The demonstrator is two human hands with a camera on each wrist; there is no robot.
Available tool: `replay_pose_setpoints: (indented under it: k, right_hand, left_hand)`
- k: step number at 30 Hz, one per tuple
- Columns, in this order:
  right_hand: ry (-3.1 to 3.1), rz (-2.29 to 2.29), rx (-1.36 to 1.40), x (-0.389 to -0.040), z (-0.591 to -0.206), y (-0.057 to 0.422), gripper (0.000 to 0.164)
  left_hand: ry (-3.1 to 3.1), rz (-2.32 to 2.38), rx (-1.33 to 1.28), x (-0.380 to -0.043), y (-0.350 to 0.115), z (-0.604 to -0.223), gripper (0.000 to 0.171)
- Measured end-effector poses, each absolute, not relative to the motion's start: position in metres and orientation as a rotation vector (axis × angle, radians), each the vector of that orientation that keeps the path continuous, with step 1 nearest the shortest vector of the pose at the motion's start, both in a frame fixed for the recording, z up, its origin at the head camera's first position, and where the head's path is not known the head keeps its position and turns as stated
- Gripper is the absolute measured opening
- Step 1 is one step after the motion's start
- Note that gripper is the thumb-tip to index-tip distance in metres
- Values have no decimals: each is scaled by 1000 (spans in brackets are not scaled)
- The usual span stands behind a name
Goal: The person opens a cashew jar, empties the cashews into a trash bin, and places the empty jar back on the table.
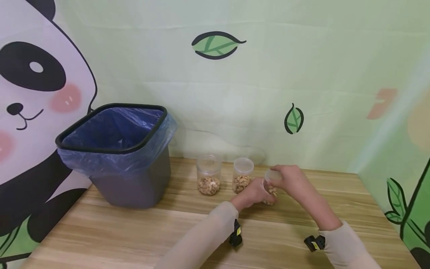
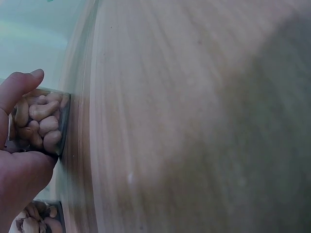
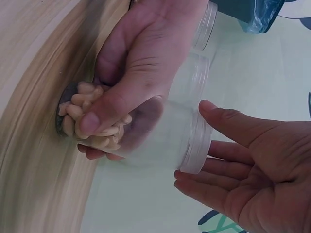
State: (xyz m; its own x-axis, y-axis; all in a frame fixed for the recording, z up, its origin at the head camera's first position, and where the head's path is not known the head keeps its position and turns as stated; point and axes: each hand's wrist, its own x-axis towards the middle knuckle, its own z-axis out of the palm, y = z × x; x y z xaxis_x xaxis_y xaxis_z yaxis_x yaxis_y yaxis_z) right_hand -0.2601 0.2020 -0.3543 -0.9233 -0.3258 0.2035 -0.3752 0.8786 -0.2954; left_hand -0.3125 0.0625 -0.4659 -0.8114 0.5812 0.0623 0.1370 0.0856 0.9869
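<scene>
My left hand (image 1: 255,193) grips the lower part of a clear plastic jar (image 3: 146,141) from the side. Cashews (image 2: 43,116) fill the bottom of this jar, and its upper part looks empty. At its top, my right hand (image 3: 257,165) spans the translucent lid (image 3: 197,145), thumb on one side and fingertips on the other. In the head view, the right hand (image 1: 290,181) comes down over the lid and covers part of it. The jar stands upright on the wooden table, with its base at or near the surface.
Left of the held jar stand a lidded jar (image 1: 241,181) of nuts and another clear jar (image 1: 208,183) with nuts. A grey bin (image 1: 134,190) with a blue liner is farther left on the table (image 1: 134,235). Behind is a green printed backdrop (image 1: 329,74).
</scene>
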Motion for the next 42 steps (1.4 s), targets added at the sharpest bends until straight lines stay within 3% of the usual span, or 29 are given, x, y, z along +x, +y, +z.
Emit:
replay_pose_setpoints:
  k: [10, 19, 21, 25, 31, 36, 42]
  right_hand:
    - [-2885, 539, 563, -259, -350, 198, 45]
    - [-3053, 394, 52, -263, -356, 167, 72]
    - [-3068, 403, -16, -265, -360, 167, 71]
    - [-3037, 366, -5, -269, -363, 171, 63]
    - [-3044, 395, 98, -267, -354, 177, 51]
    - [-3038, 442, 181, -265, -348, 186, 52]
    - [-3005, 527, 252, -261, -347, 196, 50]
  left_hand:
    - [2040, 1752, 665, -310, 64, -464, 51]
    - [2037, 1786, 634, -307, 61, -466, 22]
    - [2029, 1795, 622, -306, 62, -467, 17]
    - [1991, 1818, 625, -305, 63, -465, 21]
    - [1985, 1819, 589, -304, 63, -462, 43]
    - [2016, 1812, 608, -304, 64, -460, 58]
    - [2019, 1825, 662, -306, 65, -463, 48]
